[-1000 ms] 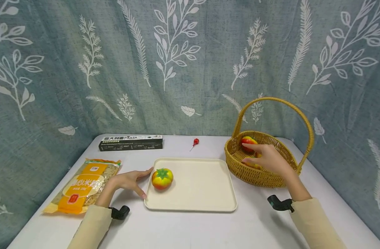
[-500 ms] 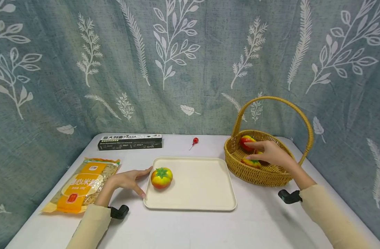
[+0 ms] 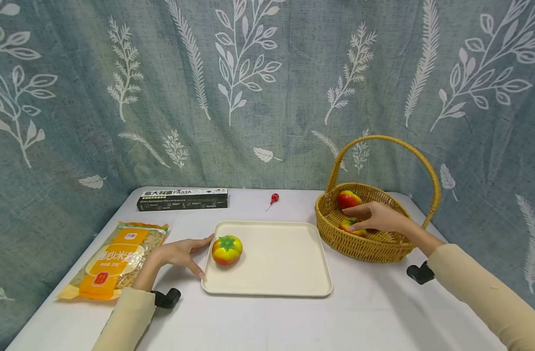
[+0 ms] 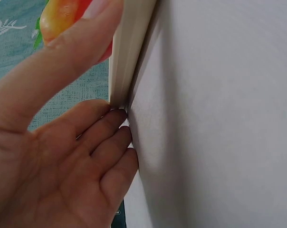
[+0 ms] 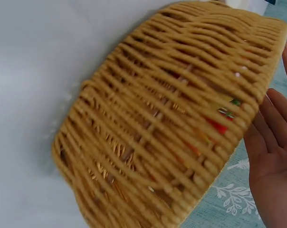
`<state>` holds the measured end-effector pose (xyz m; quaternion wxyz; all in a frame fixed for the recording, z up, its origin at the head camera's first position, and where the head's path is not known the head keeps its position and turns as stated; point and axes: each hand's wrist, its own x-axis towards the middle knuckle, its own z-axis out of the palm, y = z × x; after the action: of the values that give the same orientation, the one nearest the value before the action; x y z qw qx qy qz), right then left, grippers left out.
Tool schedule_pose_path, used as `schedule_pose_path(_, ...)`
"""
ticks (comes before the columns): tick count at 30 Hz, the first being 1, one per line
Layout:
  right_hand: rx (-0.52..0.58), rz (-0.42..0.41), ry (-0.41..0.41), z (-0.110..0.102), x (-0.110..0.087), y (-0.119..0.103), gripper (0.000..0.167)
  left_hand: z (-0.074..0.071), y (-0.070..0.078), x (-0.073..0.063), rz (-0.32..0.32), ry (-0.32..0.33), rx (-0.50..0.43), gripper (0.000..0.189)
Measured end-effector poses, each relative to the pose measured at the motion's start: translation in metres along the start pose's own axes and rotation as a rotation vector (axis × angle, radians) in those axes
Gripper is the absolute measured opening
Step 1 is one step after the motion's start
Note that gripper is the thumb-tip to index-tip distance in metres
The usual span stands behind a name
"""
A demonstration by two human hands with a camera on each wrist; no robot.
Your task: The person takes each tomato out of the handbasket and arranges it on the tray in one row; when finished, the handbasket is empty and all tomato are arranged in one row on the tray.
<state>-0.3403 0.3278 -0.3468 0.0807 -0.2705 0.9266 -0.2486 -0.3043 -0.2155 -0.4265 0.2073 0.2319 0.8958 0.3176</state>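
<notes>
A cream tray (image 3: 276,258) lies mid-table with a red-and-yellow tomato (image 3: 226,250) at its left end. Against the tray's left edge rests my left hand (image 3: 176,254), thumb at the near corner and fingertips at the far one. My right hand (image 3: 379,217) reaches over the near rim into a wicker basket (image 3: 359,252). Its thumb and fingers are spread about a red-and-yellow fruit (image 3: 346,225), the thumb overlapping it. Farther back in the basket sits a redder fruit (image 3: 349,199). In the right wrist view, the basket weave (image 5: 157,118) hides most of the contents.
A tall handle (image 3: 381,139) arches over the basket. Left of the tray lies an orange noodle bag (image 3: 114,261), close to the left forearm. A black pasta box (image 3: 182,200) and a red lollipop (image 3: 274,198) lie along the back, before a patterned curtain (image 3: 250,97).
My right hand has lowered inside the basket toward the near fruit, while its forearm swung out to the right. The left hand keeps its place at the tray.
</notes>
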Motion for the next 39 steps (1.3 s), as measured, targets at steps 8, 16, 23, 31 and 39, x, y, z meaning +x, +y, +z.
schedule_pose_path(8,0.020,0.023,-0.062,0.000,0.002,0.010,0.065,0.000,0.002,-0.001,-0.010,0.002,0.003,0.112)
schedule_pose_path(16,0.039,0.031,-0.115,-0.001,0.004,0.014,0.066,0.000,0.001,-0.001,0.000,0.003,-0.007,0.112)
schedule_pose_path(23,0.014,0.052,-0.140,0.002,0.005,0.017,0.067,0.000,0.001,0.000,-0.003,-0.011,-0.011,0.112)
schedule_pose_path(31,-0.047,0.037,-0.128,0.004,0.007,0.019,0.061,0.000,0.001,0.000,-0.004,-0.004,0.004,0.112)
schedule_pose_path(39,-0.064,0.065,-0.120,-0.002,0.008,0.013,0.062,0.000,0.002,-0.001,0.003,0.000,0.015,0.112)
